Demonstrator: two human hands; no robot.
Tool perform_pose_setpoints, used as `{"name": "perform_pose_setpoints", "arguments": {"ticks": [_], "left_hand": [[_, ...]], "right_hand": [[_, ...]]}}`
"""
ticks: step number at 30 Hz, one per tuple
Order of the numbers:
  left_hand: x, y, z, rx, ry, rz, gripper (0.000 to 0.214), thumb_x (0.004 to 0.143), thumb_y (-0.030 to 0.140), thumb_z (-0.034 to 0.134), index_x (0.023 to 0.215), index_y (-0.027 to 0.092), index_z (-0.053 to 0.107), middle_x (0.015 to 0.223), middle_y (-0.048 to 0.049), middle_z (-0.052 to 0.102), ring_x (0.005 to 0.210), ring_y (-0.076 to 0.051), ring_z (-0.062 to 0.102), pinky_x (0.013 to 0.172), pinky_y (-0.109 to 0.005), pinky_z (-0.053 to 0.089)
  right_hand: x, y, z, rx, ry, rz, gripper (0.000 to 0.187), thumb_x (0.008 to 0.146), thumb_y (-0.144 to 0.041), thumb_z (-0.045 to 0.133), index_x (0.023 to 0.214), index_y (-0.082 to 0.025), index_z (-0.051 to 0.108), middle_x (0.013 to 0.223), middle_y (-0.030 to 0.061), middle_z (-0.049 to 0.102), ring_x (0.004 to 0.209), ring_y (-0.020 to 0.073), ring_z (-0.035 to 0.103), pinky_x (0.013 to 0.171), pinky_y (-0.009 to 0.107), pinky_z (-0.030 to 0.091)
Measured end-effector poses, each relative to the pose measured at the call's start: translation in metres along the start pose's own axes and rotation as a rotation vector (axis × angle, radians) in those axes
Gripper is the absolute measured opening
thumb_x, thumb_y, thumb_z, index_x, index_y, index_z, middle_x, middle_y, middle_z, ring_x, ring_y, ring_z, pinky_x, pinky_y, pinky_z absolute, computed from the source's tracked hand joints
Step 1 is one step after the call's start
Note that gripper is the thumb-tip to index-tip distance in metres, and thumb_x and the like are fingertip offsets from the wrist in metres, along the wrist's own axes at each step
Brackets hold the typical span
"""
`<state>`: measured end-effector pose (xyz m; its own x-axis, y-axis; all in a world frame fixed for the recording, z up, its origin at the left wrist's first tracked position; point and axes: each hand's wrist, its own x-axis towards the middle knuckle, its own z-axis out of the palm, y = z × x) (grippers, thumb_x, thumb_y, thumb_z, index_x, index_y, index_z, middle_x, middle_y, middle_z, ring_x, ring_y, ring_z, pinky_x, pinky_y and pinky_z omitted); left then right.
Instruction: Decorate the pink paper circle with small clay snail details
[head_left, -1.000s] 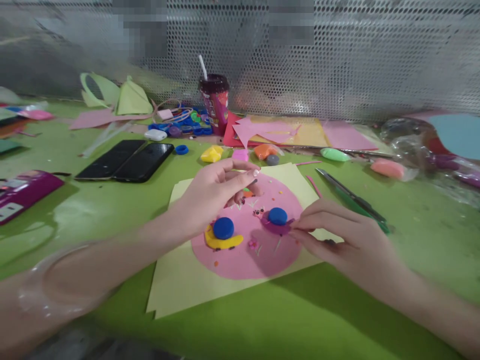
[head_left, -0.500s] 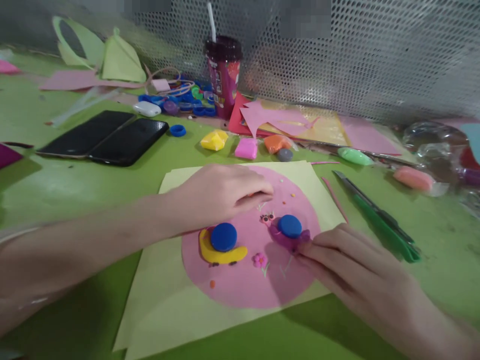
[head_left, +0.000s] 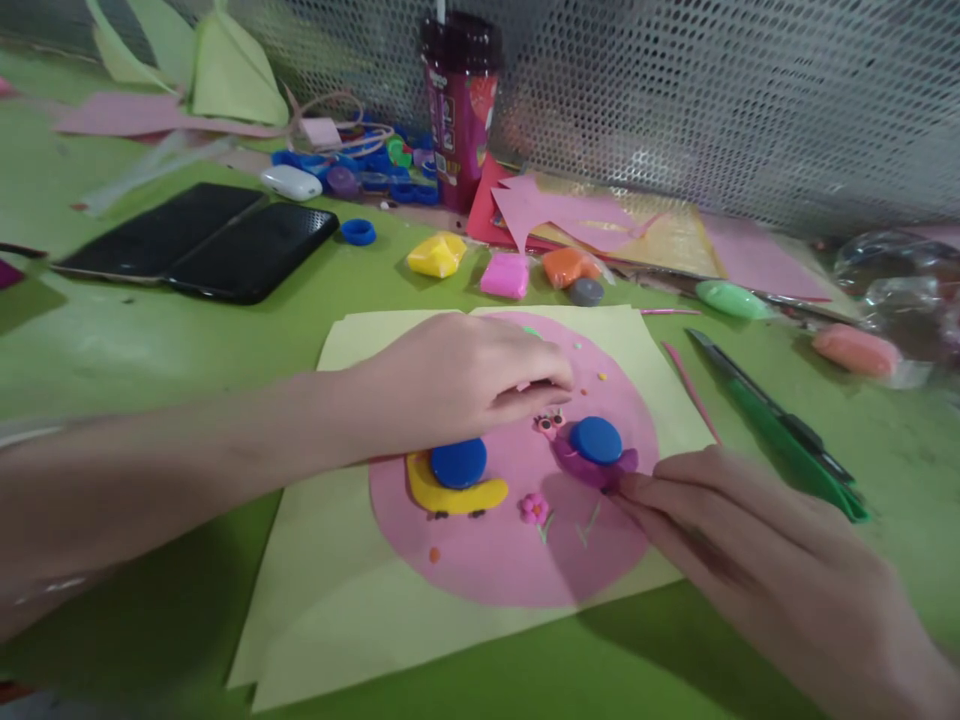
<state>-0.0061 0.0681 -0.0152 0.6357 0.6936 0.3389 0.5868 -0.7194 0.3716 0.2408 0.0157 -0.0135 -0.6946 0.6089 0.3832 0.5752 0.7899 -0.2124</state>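
Observation:
A pink paper circle (head_left: 480, 560) lies on pale yellow sheets (head_left: 322, 640). My left hand (head_left: 472, 375) arches over its upper part, fingers curled, with their tips largely hidden. Below that hand is a yellow clay snail shape (head_left: 450, 497) with a blue cap (head_left: 459, 463) on it. A purple clay figure (head_left: 581, 466) with pink eyes (head_left: 550, 423) carries another blue cap (head_left: 596, 440). My right hand (head_left: 750, 540) is closed, its fingertips pinched together at the purple figure's lower edge beside a tiny dark bit. A pink clay flower (head_left: 535, 508) sits between the figures.
A green utility knife (head_left: 787, 435) lies to the right. Yellow (head_left: 437, 255), pink (head_left: 504, 275) and orange clay (head_left: 570, 267) line the back. Behind them stand a lidded cup (head_left: 461, 120) and paper scraps (head_left: 570, 215). A black phone (head_left: 255, 255) is at left.
The whole scene has shifted slightly right, and the back of the table has moved up in view. Both hands keep nearly the same places over the pink circle.

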Motion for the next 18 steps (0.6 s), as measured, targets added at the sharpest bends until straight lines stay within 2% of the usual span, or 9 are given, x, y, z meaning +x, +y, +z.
{"name": "perform_pose_setpoints", "arguments": {"ticks": [4,8,13,18], "left_hand": [[-0.0003,0.0002,0.0005,-0.024,0.001,-0.015,0.021,0.092,0.033,0.047,0.095,0.026,0.067,0.086,0.002,0.069,0.077,-0.014,0.06,0.074,-0.023,0.04],[0.0,-0.0005,0.001,-0.03,-0.004,-0.012,0.023,0.092,0.034,0.046,0.092,0.027,0.068,0.085,0.002,0.068,0.078,-0.015,0.06,0.072,-0.024,0.039],[0.0002,-0.0009,0.0015,-0.038,-0.013,-0.007,0.024,0.092,0.034,0.046,0.09,0.027,0.068,0.083,0.0006,0.068,0.076,-0.016,0.059,0.067,-0.026,0.036],[-0.0004,-0.0009,0.0019,-0.102,-0.015,-0.044,0.022,0.091,0.036,0.047,0.091,0.028,0.069,0.083,0.001,0.067,0.078,-0.018,0.058,0.07,-0.027,0.036]], "right_hand": [[-0.001,-0.0019,-0.0007,-0.023,0.006,0.016,0.008,0.09,-0.017,0.051,0.093,-0.02,0.058,0.088,0.0015,0.062,0.076,0.0111,0.062,0.068,0.021,0.051],[0.0019,-0.0031,0.0006,-0.009,-0.025,0.082,0.01,0.092,-0.019,0.049,0.093,-0.023,0.058,0.089,0.0016,0.061,0.073,0.0119,0.062,0.063,0.022,0.051],[0.0033,-0.0042,-0.0009,0.009,0.001,0.08,0.004,0.09,-0.019,0.053,0.089,-0.022,0.056,0.085,0.001,0.058,0.068,0.0091,0.059,0.058,0.019,0.048],[0.0036,-0.0062,-0.0017,0.055,-0.008,0.12,0.003,0.09,-0.02,0.054,0.09,-0.022,0.056,0.086,0.0,0.057,0.068,0.0075,0.058,0.058,0.017,0.047]]}}
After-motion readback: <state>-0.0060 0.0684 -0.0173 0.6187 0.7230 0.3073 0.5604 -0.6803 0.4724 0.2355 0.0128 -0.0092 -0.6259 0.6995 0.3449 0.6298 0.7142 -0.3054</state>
